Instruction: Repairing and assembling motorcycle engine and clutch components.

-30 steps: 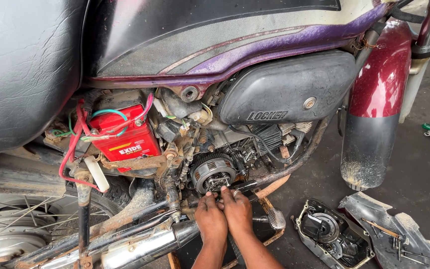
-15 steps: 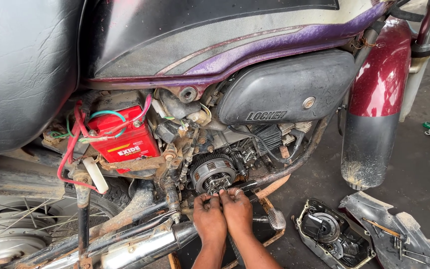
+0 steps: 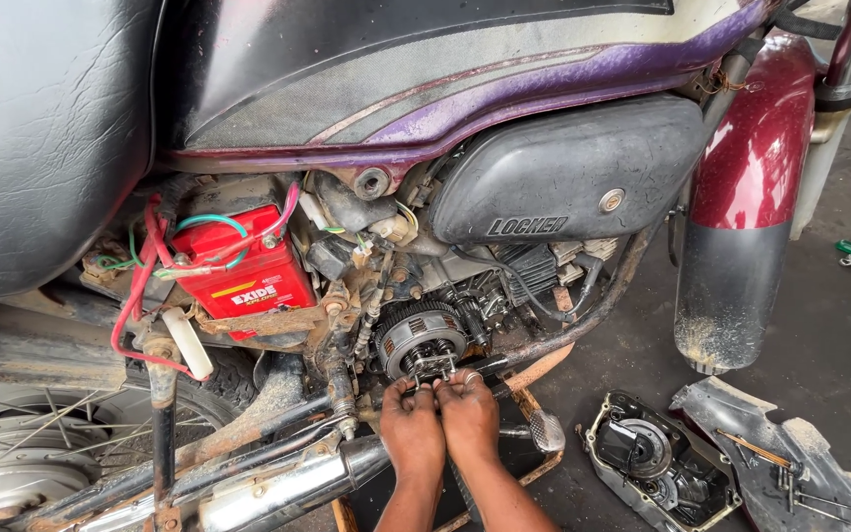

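Both hands have crept up from the frame rail since a second ago: the left hand (image 3: pixel 411 426) and right hand (image 3: pixel 468 412) now sit side by side, fingers closed on a small metal piece at the lower edge of the exposed clutch (image 3: pixel 421 338), beside the red battery (image 3: pixel 244 270); the removed engine cover (image 3: pixel 657 460) lies on the floor.

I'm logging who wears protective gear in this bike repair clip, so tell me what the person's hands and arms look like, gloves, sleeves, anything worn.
Both are bare: the left hand and right hand wear no gloves, and no sleeves reach the visible forearms. No wristwatch or bracelet shows. The right hand has a silvery ring on one finger. The fingers look smudged with dark grime.
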